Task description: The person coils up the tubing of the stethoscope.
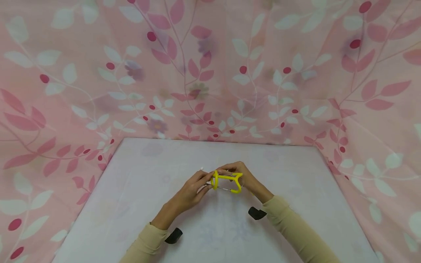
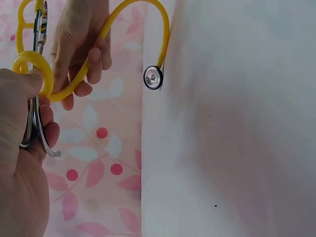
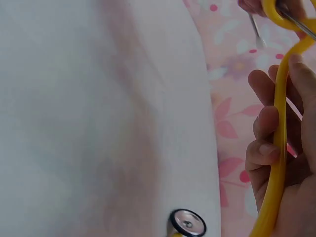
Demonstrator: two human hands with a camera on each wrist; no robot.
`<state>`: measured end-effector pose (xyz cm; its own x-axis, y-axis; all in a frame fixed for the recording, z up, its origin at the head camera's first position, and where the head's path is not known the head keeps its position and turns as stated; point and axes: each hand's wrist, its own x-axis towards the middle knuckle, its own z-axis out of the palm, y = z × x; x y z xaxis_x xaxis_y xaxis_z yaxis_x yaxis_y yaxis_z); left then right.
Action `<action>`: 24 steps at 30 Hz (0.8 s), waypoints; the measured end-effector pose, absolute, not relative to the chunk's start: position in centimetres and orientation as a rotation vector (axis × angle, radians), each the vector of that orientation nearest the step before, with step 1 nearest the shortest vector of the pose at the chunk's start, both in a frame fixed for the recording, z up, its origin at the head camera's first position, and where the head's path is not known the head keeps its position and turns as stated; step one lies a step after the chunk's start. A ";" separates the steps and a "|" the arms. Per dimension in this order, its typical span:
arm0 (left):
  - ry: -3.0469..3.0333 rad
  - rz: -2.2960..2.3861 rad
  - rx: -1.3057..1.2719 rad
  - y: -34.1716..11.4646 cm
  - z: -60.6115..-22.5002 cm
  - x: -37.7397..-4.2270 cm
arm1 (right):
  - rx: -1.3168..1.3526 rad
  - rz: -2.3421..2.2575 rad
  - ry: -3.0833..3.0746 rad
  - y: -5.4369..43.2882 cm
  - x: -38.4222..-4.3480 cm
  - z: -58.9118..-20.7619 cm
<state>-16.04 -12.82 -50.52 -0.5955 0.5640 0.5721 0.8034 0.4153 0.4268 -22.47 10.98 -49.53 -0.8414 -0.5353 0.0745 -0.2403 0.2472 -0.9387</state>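
Observation:
A stethoscope with yellow tubing (image 1: 227,177) is held between both hands above the table. My left hand (image 1: 190,191) pinches the metal ear tubes (image 2: 35,116) together where a loop of yellow tube (image 2: 48,74) wraps around them. One bare silvery end pokes out below its fingers. Further along, my right hand (image 1: 246,178) has its fingers curled round the yellow tube, seen close in the right wrist view (image 3: 280,128). From the tube's far end hangs the round chest piece (image 2: 153,77), silver with a black rim, beyond the right hand.
A white table (image 1: 217,237) with a faint floral pattern lies under the hands. Pink leaf-patterned cloth (image 1: 227,73) hangs along its back and both sides. Black pieces (image 1: 173,236) stick out at both sleeve cuffs.

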 end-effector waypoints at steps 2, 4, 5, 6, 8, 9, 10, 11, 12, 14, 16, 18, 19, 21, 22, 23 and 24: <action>-2.321 -0.994 -1.169 -12.9 -50.6 -16.2 | -0.823 -1.660 2.249 10.6 -21.9 -49.5; -2.314 -0.982 -1.156 -13.0 -50.5 -16.4 | -0.875 -1.664 2.242 10.2 -21.3 -49.2; -2.313 -0.970 -1.149 -13.1 -50.5 -16.4 | -0.864 -1.663 2.243 10.0 -20.9 -49.0; -2.315 -0.960 -1.142 -13.1 -50.4 -16.4 | -0.828 -1.663 2.233 9.9 -20.5 -48.7; -2.316 -0.940 -1.136 -13.1 -50.4 -16.5 | -0.728 -1.664 2.219 9.7 -19.8 -48.4; -2.317 -0.926 -1.134 -13.1 -50.5 -16.5 | -0.666 -1.651 2.219 9.6 -19.5 -48.3; -2.318 -0.911 -1.135 -13.2 -50.5 -16.5 | -0.627 -1.650 2.208 9.6 -19.3 -48.2; -2.322 -0.900 -1.133 -13.2 -50.5 -16.5 | -0.592 -1.649 2.197 9.5 -19.1 -48.2; -2.325 -0.886 -1.133 -13.2 -50.5 -16.6 | -0.575 -1.657 2.178 9.4 -18.9 -48.3; -2.329 -0.862 -1.131 -13.2 -50.6 -16.6 | -0.592 -1.663 2.159 9.3 -18.7 -48.7; -2.328 -0.851 -1.125 -13.2 -50.8 -16.7 | -0.623 -1.703 2.121 9.2 -18.6 -49.4; -2.325 -0.834 -1.114 -13.3 -51.0 -16.8 | -0.694 -1.729 2.117 9.2 -18.5 -50.5; -2.330 -0.827 -1.104 -13.3 -51.2 -16.8 | -0.741 -1.734 2.127 9.1 -18.5 -51.0; -2.342 -0.811 -1.079 -13.4 -51.4 -17.0 | -0.810 -1.733 2.158 9.0 -18.4 -52.0; -2.352 -0.803 -1.064 -13.5 -51.5 -17.1 | -0.840 -1.709 2.197 8.9 -18.3 -52.4; -2.362 -0.796 -1.049 -13.6 -51.6 -17.1 | -0.862 -1.683 2.228 8.9 -18.2 -52.7; -2.369 -0.789 -1.036 -13.7 -51.8 -17.2 | -0.882 -1.659 2.258 8.8 -18.1 -53.0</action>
<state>-17.22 -13.67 -51.75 -0.6258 0.5164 0.5846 0.7638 0.5578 0.3249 -18.11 8.82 -52.96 -0.8010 -0.5710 0.1798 -0.3421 0.1902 -0.9202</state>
